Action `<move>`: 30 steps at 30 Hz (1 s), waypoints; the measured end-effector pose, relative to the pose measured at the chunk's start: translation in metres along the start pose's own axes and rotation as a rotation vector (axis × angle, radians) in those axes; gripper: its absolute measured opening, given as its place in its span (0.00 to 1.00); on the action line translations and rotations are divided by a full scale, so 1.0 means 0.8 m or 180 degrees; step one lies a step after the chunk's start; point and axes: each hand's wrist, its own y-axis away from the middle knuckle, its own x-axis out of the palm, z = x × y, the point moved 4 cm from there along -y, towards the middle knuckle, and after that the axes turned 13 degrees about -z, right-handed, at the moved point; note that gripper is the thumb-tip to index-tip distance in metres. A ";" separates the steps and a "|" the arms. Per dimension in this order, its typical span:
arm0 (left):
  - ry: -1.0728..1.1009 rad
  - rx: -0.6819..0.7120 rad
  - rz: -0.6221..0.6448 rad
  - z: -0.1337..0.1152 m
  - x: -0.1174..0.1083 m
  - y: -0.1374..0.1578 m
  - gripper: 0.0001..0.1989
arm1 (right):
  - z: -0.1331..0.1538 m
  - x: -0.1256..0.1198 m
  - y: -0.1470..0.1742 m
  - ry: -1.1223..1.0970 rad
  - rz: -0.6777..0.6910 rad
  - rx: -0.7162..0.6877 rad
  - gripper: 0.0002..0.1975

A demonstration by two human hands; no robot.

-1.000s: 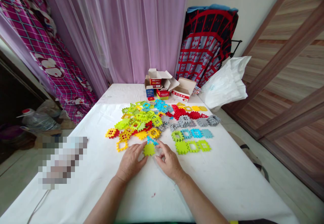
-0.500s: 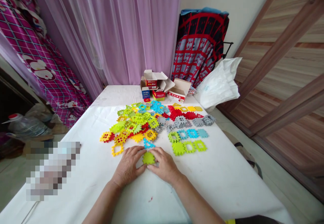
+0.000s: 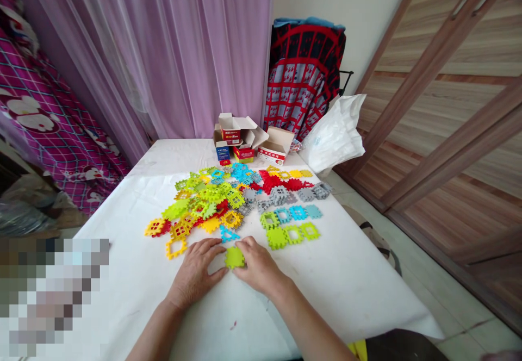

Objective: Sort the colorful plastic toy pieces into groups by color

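A square lime-green interlocking tile [image 3: 235, 257] with notched edges is at the front of the white table, between my two hands. My right hand [image 3: 259, 267] pinches its right side, thumb at the near edge and fingers at the far edge. On the other side, my left hand [image 3: 196, 271] rests with thumb and fingers apart. Its fingertips are close to the tile's left edge; whether they touch I cannot tell. A blue triangular piece [image 3: 229, 235] lies just beyond the tile. To the left is a yellow open-frame square [image 3: 176, 256].
A mixed heap of coloured tiles [image 3: 212, 193] covers the table's middle. To its right lie rows of green tiles [image 3: 277, 238], blue tiles [image 3: 298, 212], grey tiles [image 3: 306, 194] and red tiles [image 3: 271, 180]. Small open cardboard boxes [image 3: 243, 153] and a white bag [image 3: 336, 132] stand behind.
The view has swung to the right, so the scene sits further left. The left thumb has come slightly away from the green tile, while the right hand keeps its hold.
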 end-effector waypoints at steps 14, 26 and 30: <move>0.0062 0.0035 -0.0098 0.005 0.000 0.000 0.13 | -0.045 -0.100 -0.009 0.0469 0.0040 -0.0040 0.23; 0.0084 -0.0016 -0.0098 0.004 -0.001 -0.002 0.12 | -0.113 -0.127 -0.022 0.0864 0.0337 -0.0133 0.20; 0.0092 -0.0030 -0.0101 0.004 -0.002 -0.003 0.12 | -0.113 -0.124 -0.024 0.0921 0.0348 -0.0181 0.19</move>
